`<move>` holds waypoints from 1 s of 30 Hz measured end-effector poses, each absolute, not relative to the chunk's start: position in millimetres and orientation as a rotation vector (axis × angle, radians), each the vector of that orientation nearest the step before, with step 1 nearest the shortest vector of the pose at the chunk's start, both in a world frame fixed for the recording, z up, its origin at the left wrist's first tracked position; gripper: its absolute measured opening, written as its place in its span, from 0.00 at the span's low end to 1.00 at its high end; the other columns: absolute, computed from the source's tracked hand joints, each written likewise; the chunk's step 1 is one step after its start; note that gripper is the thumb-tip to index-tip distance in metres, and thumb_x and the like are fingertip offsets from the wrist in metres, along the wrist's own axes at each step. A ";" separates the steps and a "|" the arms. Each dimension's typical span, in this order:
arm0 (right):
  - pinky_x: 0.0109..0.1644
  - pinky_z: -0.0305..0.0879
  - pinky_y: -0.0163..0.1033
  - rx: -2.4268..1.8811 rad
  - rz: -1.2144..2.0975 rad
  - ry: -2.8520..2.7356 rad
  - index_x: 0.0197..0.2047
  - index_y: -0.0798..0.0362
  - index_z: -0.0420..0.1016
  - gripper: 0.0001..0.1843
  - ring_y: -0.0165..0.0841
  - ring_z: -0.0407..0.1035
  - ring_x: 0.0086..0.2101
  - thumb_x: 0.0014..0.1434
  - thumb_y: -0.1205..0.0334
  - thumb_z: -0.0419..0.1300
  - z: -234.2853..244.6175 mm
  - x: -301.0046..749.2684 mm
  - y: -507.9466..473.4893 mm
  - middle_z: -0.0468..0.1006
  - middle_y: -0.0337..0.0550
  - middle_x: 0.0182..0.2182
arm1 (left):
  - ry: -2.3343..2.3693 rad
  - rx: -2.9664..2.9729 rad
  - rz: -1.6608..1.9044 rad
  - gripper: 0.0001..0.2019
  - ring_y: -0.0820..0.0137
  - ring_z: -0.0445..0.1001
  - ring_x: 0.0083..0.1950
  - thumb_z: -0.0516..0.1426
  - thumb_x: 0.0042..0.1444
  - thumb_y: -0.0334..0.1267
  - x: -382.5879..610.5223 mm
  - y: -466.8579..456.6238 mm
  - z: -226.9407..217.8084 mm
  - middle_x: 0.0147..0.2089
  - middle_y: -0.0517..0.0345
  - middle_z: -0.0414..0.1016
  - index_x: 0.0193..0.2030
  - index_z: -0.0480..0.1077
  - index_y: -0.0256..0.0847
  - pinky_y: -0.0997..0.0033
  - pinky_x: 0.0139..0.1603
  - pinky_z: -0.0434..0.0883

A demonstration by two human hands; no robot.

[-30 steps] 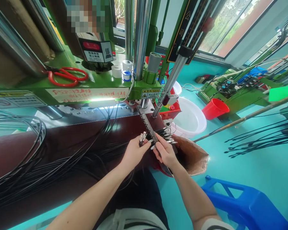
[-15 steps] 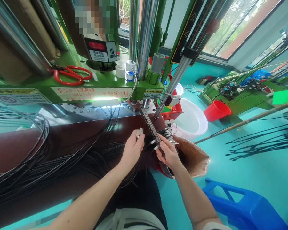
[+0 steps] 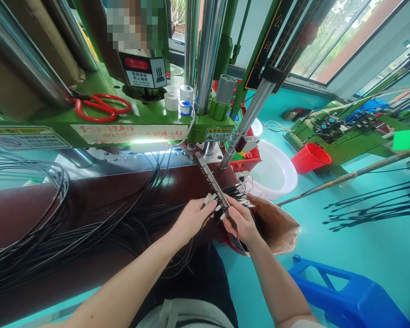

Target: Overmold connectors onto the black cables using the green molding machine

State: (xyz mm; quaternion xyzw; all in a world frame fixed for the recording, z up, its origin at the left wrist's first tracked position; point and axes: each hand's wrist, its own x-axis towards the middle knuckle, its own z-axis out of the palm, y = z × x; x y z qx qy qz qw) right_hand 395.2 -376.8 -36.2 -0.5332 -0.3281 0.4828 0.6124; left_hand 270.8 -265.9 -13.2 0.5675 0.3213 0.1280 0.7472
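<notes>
My right hand is closed around the near end of a long, narrow metal bar with notches along it. The bar slants up and left, its far end by the press base. My left hand pinches a small silvery connector against the bar's left side, close to the right fingers. Black cables run leftward from behind my left hand across the dark red table. A bunch of cable ends with silvery connectors lies just beyond my right hand.
The green press stands ahead, with red scissors and white rolls on it. An open brown paper bag is at the right, a white tub behind it. A blue plastic stool stands at the lower right.
My left hand has moved right and slightly down, bringing the small connector from apart to the bar's side. The right hand keeps its hold on the bar, which has shifted slightly.
</notes>
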 end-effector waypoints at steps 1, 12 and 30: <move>0.15 0.42 0.30 -1.226 1.122 -0.761 0.61 0.51 0.58 0.26 0.20 0.49 0.11 0.60 0.55 0.51 -36.0 395.5 -377.1 0.61 0.30 0.15 | 0.718 1.189 0.255 0.21 0.81 0.51 0.15 0.55 0.47 0.55 271.5 -266.4 -12.1 0.14 0.67 0.56 0.21 0.61 0.38 0.78 0.15 0.48; 0.15 0.42 0.29 -1.159 1.122 -0.767 0.61 0.53 0.58 0.26 0.19 0.48 0.10 0.61 0.55 0.51 -37.3 396.2 -377.2 0.61 0.29 0.14 | 0.771 1.001 0.261 0.21 0.83 0.47 0.12 0.58 0.45 0.53 274.1 -265.5 -10.4 0.11 0.70 0.48 0.17 0.56 0.39 0.79 0.14 0.43; 0.12 0.39 0.27 -1.226 1.059 -0.749 0.59 0.55 0.60 0.25 0.18 0.48 0.11 0.60 0.56 0.52 -30.6 391.0 -375.4 0.61 0.30 0.15 | 0.843 1.271 0.657 0.16 0.80 0.55 0.17 0.50 0.55 0.51 267.3 -262.1 -10.4 0.18 0.68 0.57 0.30 0.64 0.39 0.80 0.15 0.53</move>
